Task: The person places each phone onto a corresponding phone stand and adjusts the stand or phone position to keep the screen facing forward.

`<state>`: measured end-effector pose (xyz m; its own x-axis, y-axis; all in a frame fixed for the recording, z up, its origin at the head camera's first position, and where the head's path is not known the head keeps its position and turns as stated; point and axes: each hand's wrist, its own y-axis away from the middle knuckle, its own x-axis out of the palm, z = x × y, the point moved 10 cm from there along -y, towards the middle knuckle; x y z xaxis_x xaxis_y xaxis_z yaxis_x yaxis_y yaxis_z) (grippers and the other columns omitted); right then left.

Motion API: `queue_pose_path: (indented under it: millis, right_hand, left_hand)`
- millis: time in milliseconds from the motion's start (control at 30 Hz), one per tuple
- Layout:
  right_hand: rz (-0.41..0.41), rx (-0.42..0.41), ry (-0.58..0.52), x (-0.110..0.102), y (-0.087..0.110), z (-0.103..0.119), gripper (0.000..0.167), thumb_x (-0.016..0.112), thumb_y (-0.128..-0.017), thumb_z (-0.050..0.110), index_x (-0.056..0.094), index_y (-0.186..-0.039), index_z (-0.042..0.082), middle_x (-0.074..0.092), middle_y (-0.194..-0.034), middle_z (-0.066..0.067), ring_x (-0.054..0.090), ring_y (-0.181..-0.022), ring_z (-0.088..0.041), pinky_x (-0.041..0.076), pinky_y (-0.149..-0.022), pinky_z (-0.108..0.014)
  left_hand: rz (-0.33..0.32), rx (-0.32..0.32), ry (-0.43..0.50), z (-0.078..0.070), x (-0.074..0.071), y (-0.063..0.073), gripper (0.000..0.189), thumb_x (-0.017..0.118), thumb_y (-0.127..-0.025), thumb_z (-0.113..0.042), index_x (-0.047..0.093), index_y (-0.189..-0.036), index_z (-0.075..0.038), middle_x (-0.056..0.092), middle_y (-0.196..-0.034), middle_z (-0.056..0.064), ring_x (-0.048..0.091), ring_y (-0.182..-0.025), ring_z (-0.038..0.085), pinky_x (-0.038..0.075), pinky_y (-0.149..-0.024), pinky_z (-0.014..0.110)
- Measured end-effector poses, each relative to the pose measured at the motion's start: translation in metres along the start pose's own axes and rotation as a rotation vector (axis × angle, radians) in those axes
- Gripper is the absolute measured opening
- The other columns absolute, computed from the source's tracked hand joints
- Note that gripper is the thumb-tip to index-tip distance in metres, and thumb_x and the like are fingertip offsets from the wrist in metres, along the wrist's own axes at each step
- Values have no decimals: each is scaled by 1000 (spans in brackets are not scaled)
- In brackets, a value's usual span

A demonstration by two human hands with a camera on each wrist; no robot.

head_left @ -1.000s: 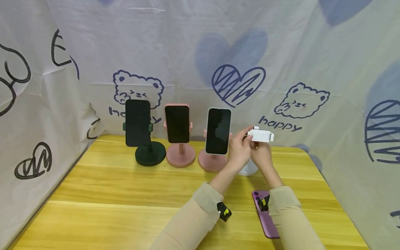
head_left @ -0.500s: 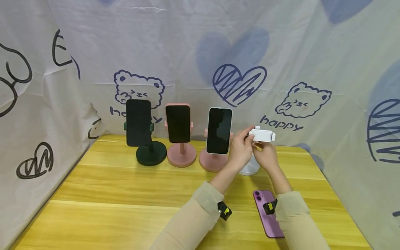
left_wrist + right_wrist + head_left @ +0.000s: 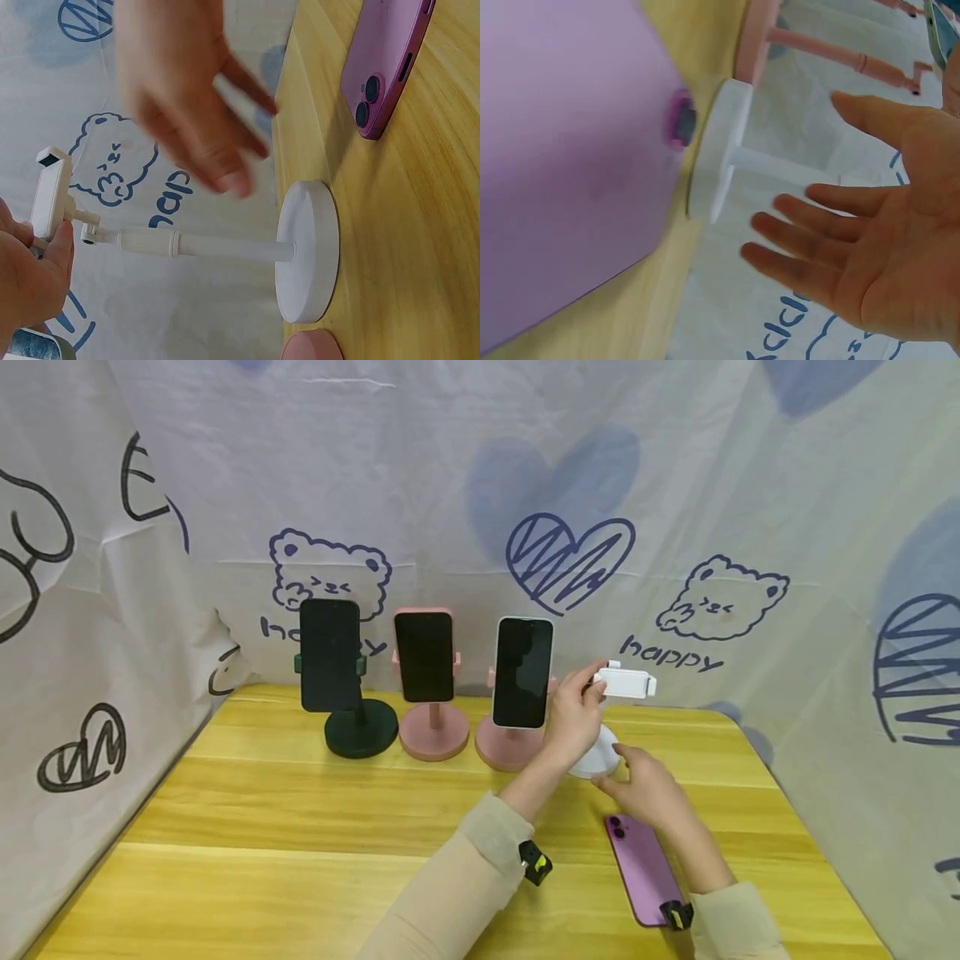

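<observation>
A white phone stand (image 3: pixel 626 682) stands at the right end of a row of stands. Its clamp head is gripped at the left side by my left hand (image 3: pixel 574 714), thumb in front. In the left wrist view, its extending pole rises from a round base (image 3: pixel 307 251). My right hand (image 3: pixel 651 787) hangs in front of that base with fingers spread, holding nothing. Below it a purple phone (image 3: pixel 643 870) lies back up on the table, its two camera lenses at the upper left corner. The right wrist view shows the right palm (image 3: pixel 907 270) beside the white pole.
Left of the white stand are a pink stand (image 3: pixel 504 752) with a light-rimmed phone (image 3: pixel 523 672), another pink stand (image 3: pixel 435 735) with a black phone (image 3: pixel 425 656), and a dark green stand (image 3: pixel 360 735) with a large black phone (image 3: pixel 330 656). A printed curtain (image 3: pixel 450 485) hangs behind the wooden table (image 3: pixel 262 827).
My right hand has let go of the white stand and moved down toward the purple phone, its fingers spreading. My left hand keeps its grip on the clamp head.
</observation>
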<state>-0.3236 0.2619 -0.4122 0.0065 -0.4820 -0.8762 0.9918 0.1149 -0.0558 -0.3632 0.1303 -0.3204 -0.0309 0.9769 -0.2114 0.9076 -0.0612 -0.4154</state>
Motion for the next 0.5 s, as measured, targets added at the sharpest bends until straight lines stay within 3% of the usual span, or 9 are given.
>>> queue_pose_path:
  millis: [267, 500]
  right_hand:
    - [132, 57, 283, 24, 33, -15, 82, 81, -87, 45, 54, -139, -12, 60, -131, -36, 62, -115, -54, 54, -89, -66]
    - [208, 99, 353, 36, 49, -23, 73, 85, -82, 46, 63, -125, -10, 64, -118, -29, 66, -103, -45, 57, -80, -60]
  left_hand:
    - [1, -6, -1, 1, 1, 0, 36, 58, -107, -9, 65, -141, -8, 69, -114, 11, 74, -100, 19, 13, -129, 48]
    - [-11, 5, -18, 1, 1, 0, 35, 58, -106, -10, 65, -141, -7, 70, -108, 10, 73, -97, 18, 16, -128, 49]
